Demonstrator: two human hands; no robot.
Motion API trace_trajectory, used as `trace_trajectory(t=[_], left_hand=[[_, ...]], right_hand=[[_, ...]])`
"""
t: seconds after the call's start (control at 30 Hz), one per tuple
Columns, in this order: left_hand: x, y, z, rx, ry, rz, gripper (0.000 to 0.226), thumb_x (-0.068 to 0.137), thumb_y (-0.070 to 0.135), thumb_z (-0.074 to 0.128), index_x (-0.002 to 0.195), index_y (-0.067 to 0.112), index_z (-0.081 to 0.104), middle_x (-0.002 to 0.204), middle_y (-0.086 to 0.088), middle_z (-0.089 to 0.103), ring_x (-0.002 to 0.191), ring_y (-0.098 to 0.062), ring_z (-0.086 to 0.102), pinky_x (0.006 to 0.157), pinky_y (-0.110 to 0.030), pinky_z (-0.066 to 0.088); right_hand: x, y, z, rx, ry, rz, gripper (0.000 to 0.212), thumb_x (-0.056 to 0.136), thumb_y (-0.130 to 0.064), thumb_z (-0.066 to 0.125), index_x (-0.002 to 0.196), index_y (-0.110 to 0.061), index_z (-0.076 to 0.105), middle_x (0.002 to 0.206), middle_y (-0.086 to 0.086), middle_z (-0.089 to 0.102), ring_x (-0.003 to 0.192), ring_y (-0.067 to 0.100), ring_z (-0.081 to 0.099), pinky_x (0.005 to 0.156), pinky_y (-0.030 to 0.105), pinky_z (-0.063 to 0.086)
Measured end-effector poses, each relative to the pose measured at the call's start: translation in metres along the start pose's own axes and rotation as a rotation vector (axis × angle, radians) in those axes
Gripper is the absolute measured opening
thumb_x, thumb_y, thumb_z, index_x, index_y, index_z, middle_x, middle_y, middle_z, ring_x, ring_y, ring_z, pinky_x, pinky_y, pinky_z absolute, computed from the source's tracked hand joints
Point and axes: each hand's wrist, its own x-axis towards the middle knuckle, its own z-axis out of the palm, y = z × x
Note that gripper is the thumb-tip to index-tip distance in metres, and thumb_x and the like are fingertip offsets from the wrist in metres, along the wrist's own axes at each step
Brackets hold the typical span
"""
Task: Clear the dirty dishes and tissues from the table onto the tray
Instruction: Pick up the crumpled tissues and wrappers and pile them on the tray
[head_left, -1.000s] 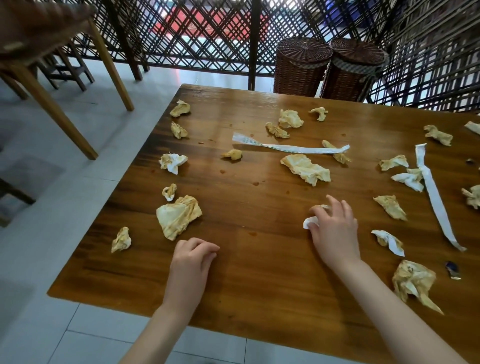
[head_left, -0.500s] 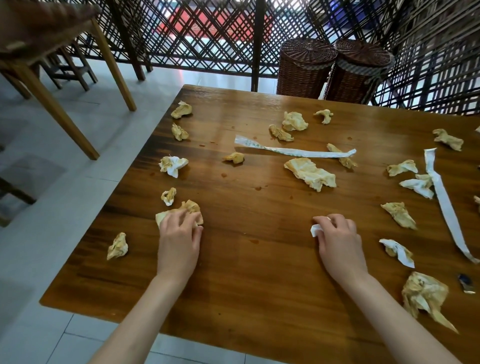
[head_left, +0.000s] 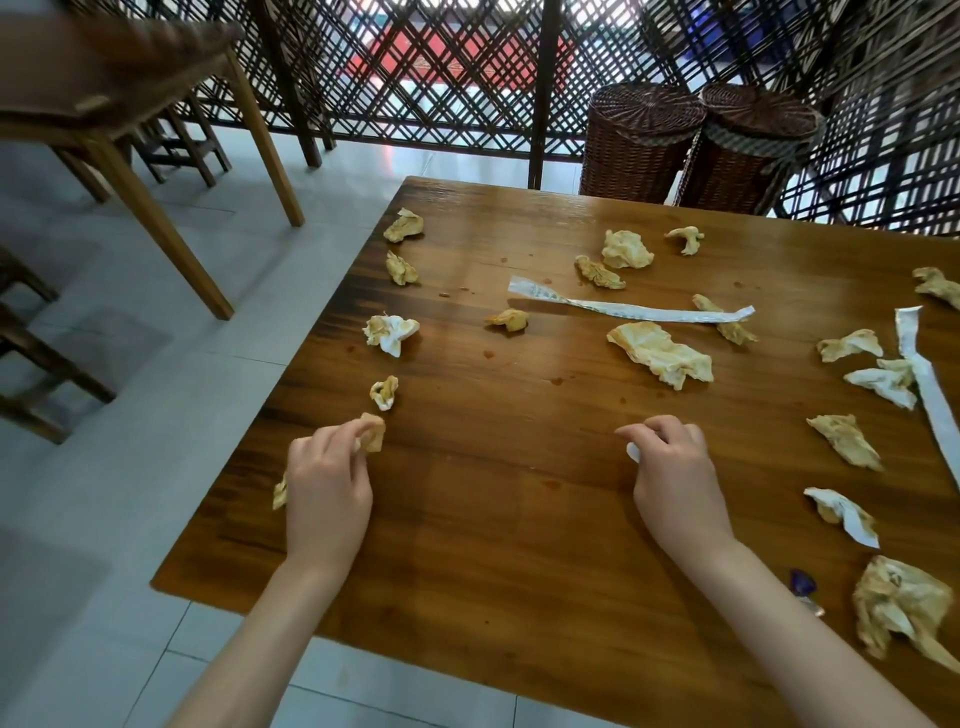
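Note:
Several crumpled, yellow-stained tissues lie scattered over the wooden table (head_left: 493, 519). My left hand (head_left: 327, 488) grips one large stained tissue (head_left: 373, 434), most of it bunched under the palm, near the table's left edge. My right hand (head_left: 675, 473) curls round a small white tissue (head_left: 632, 453) at the table's middle. A small tissue ball (head_left: 384, 392) sits just beyond my left hand. A bigger flat tissue (head_left: 660, 358) lies beyond my right hand. No tray or dishes are in view.
Two long white paper strips (head_left: 623, 307) (head_left: 930, 395) lie on the table, and a purple wrapper (head_left: 804, 584) sits near the right front. Two wicker baskets (head_left: 639, 140) stand behind the table by a lattice screen. Another table (head_left: 119, 88) and stools stand on the left.
My left hand moved forward onto the large tissue and bunched it up in its fingers. My right hand closed over the small white tissue and drew it slightly nearer.

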Motion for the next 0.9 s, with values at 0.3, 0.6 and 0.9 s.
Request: trace_trajectory(t=[0.3,0.6,0.9], left_hand=[[-0.009,-0.026,0.002,0.093,-0.074,-0.220,0.026,0.089,0.016,0.061,0.114,0.015,0.066,0.122,-0.012,0.056,0.118,-0.032,0.043,0.090,-0.052,0.042],[-0.001,-0.026,0.006,-0.085,0.036,-0.079,0.022,0.087,0.000,0.059,0.106,0.006,0.069,0.101,-0.012,0.065,0.096,-0.027,0.052,0.077,-0.027,0.042],[0.082,0.000,0.016,-0.228,0.019,0.041,0.029,0.087,0.001,0.060,0.114,0.010,0.066,0.108,-0.010,0.063,0.098,-0.016,0.047,0.080,-0.021,0.041]], right_hand=[[-0.010,-0.028,0.008,0.003,-0.011,-0.044,0.042,0.080,0.012,0.060,0.113,-0.012,0.067,0.109,0.009,0.062,0.104,0.025,0.052,0.081,0.039,0.053],[-0.003,-0.030,0.004,-0.020,-0.028,-0.028,0.044,0.081,0.009,0.060,0.118,-0.014,0.064,0.112,0.009,0.061,0.107,0.025,0.051,0.085,0.038,0.051],[0.049,-0.029,0.015,-0.030,0.058,0.078,0.053,0.081,0.007,0.061,0.129,-0.015,0.055,0.115,0.009,0.062,0.108,0.025,0.053,0.088,0.038,0.050]])
